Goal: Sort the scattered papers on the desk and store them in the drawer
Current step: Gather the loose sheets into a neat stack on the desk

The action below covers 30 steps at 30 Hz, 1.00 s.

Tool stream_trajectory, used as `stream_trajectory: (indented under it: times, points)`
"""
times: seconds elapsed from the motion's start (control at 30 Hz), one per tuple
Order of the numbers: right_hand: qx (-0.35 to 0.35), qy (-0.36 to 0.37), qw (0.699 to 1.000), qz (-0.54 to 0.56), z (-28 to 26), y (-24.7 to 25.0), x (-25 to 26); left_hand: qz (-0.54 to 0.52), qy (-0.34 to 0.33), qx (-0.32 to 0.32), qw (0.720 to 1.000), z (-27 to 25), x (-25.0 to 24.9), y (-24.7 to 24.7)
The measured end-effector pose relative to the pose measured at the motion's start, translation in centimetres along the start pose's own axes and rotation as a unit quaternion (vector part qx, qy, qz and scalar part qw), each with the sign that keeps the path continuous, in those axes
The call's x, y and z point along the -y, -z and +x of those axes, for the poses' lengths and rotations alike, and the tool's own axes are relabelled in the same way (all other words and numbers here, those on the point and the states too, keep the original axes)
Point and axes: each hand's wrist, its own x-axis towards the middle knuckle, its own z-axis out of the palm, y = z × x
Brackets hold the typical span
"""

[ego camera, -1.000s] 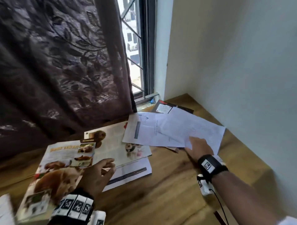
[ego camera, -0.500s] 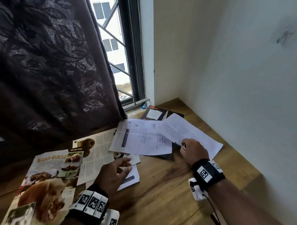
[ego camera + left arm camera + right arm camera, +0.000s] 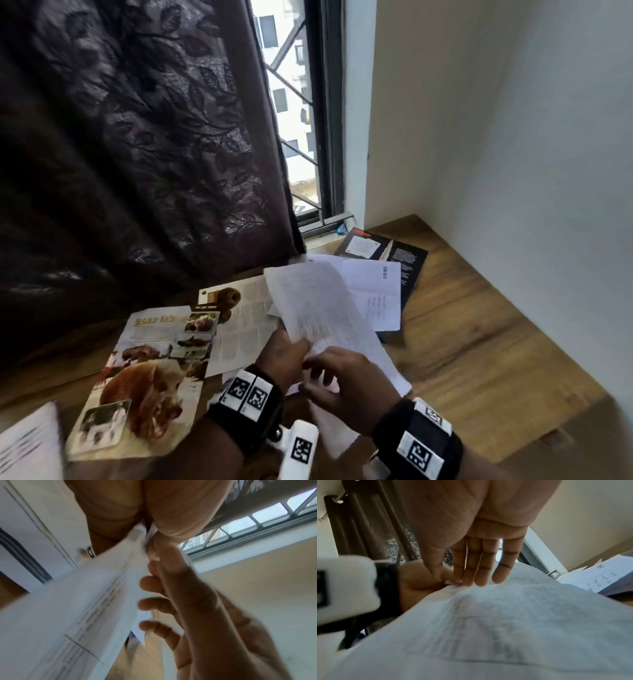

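White printed paper sheet point(image 3: 318, 308) is lifted off the wooden surface point(image 3: 479, 342), tilted up in front of the person, likely mid hand-over so loose sheets gather into one stack. Left hand point(image 3: 281, 356) pinches its near edge, thumb and fingers point(image 3: 154, 555) curled on the paper. Right hand point(image 3: 346, 387) lies on the sheet, fingers point(image 3: 481, 568) straight and together, touching not gripping, probably steadying it. Still flat on the surface: white folded letter point(image 3: 380, 294) just behind, partly over a black booklet point(image 3: 407, 260); glossy animal magazine pages point(image 3: 154, 377) to the left, near the dark patterned curtain point(image 3: 137, 154). Drawer not in view; sorting is at an early stage.
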Motion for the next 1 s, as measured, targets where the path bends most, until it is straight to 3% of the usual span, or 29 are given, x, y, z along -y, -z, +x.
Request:
stream_trajectory:
  times: [0.07,0.13,0.23,0.37,0.47,0.53,0.67,0.87,1.0]
  points:
    - [-0.012,0.009,1.000,0.007,0.7,-0.3,0.1,0.004,-0.005,-0.028,1.000,-1.0,0.6,2.6]
    - [-0.067,-0.005,0.998,-0.008,1.5,0.0,-0.7,-0.018,-0.006,-0.060,0.998,-2.0,1.4,5.3]
    - [-0.125,-0.075,0.989,-0.002,3.4,-0.1,-1.6,-0.062,-0.008,-0.116,0.991,-4.7,2.1,10.1]
    - [0.023,-0.161,0.966,0.201,6.0,-2.7,1.9,-0.151,-0.013,-0.139,0.979,-9.5,3.0,16.1]
    - [0.098,-0.159,0.944,0.271,7.5,-7.7,6.1,-0.128,-0.025,-0.192,0.973,-13.7,4.8,21.4]
    - [0.127,-0.142,0.950,0.249,7.9,-11.1,8.9,-0.062,-0.026,-0.236,0.969,-15.8,6.9,25.0]
    - [0.193,-0.163,0.939,0.232,8.2,-18.5,13.7,0.072,0.054,-0.337,0.937,-20.4,11.0,32.2]
    - [0.246,-0.141,0.944,0.166,8.4,-26.0,19.2,0.115,0.067,-0.389,0.912,-23.2,16.4,40.1]
    - [0.239,-0.154,0.950,0.130,8.7,-29.9,21.5,0.156,0.077,-0.400,0.900,-23.7,19.4,43.9]
